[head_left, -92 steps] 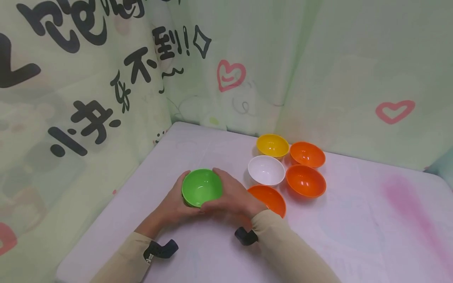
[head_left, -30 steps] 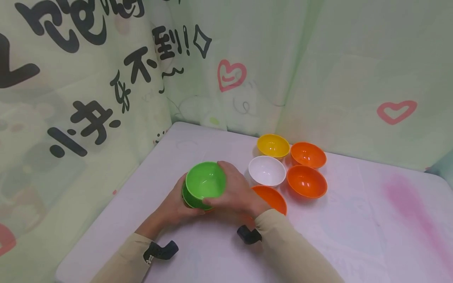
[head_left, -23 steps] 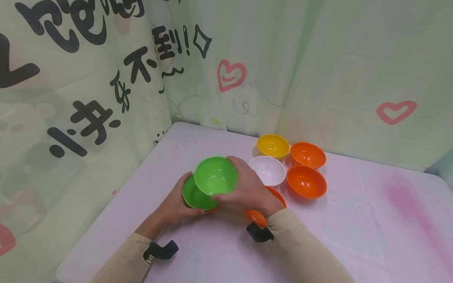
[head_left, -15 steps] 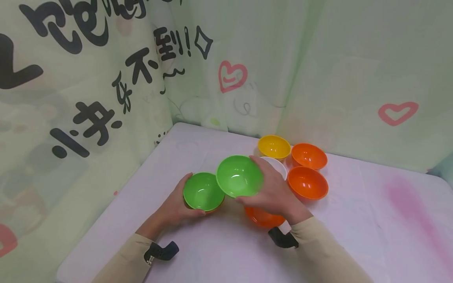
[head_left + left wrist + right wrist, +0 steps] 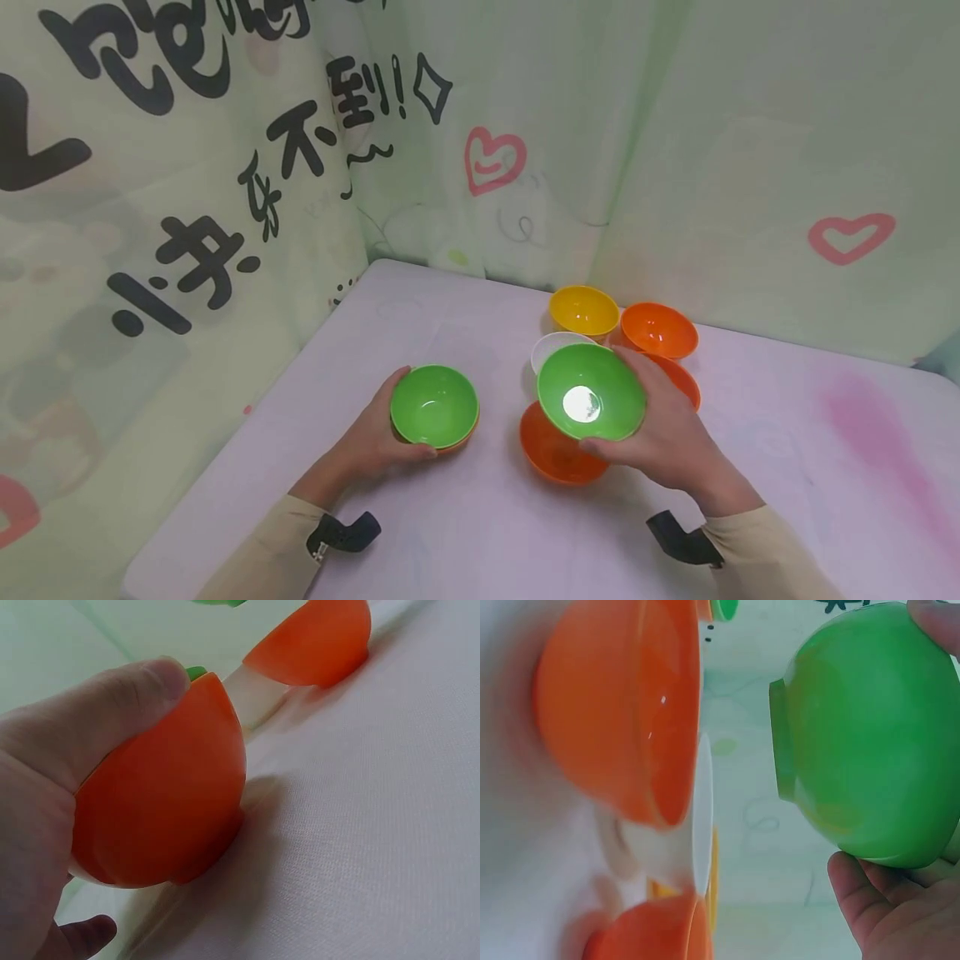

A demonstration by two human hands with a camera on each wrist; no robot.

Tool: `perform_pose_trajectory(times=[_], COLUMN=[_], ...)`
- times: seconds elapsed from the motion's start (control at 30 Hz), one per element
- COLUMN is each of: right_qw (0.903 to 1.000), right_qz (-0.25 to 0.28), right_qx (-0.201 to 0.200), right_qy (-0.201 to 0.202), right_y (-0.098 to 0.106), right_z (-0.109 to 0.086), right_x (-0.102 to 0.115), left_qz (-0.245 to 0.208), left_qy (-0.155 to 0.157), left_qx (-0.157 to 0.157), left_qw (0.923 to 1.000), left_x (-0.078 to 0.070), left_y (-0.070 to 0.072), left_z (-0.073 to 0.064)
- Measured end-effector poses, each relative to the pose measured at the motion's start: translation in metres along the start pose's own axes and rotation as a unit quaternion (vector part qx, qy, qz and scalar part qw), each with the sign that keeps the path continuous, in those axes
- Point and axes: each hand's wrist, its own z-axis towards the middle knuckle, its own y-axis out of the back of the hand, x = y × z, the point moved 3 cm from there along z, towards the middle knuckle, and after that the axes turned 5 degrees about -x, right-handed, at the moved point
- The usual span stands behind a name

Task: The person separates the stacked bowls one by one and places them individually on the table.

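My left hand (image 5: 375, 437) grips a nested pair of bowls on the table, a green bowl (image 5: 433, 407) inside an orange bowl (image 5: 172, 787). The left wrist view shows the thumb along the orange bowl's rim, with a sliver of green above it. My right hand (image 5: 671, 437) holds a second green bowl (image 5: 577, 379) by its side, thumb and fingers on opposite sides of the rim. This bowl is up off the table, partly covering a front orange bowl (image 5: 558, 458) and a white bowl (image 5: 547, 348) in the head view.
Behind the raised bowl stand a yellow bowl (image 5: 585, 310) and an orange bowl (image 5: 660, 329). Another orange bowl (image 5: 684, 383) is partly hidden by my right hand. The table (image 5: 465, 533) has a pale cloth, with printed curtains (image 5: 712, 167) along its left and back sides.
The right hand has lifted the upper green bowl out of the stack and carried it right, over the front orange bowl. My left hand stays on the remaining pair.
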Motion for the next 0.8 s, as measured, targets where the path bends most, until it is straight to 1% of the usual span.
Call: perform_pose_trajectory(times=[0.13,0.33,0.5,0.8], right_qw=[0.9998,0.9981,0.9953,0.99], right_qz=[-0.013,-0.036,-0.061,-0.067], right_qx=[-0.016,-0.04,-0.039,-0.021], right_qy=[-0.005,-0.03,-0.065,-0.122], right_y=[0.009,0.022,0.027,0.028], right_z=[-0.009,-0.028,-0.044,-0.065], right_x=[-0.009,-0.026,-0.04,-0.057], left_qz=[0.004,0.013,0.016,0.015], left_qy=[0.001,0.0,0.005,0.009], left_qx=[-0.001,-0.003,-0.003,-0.005], left_qw=[1.0,0.9999,0.9999,0.9998], left_x=[0.0,0.0,-0.001,-0.001], left_y=[0.0,-0.001,-0.001,-0.002], left_z=[0.0,0.001,0.001,0.0])
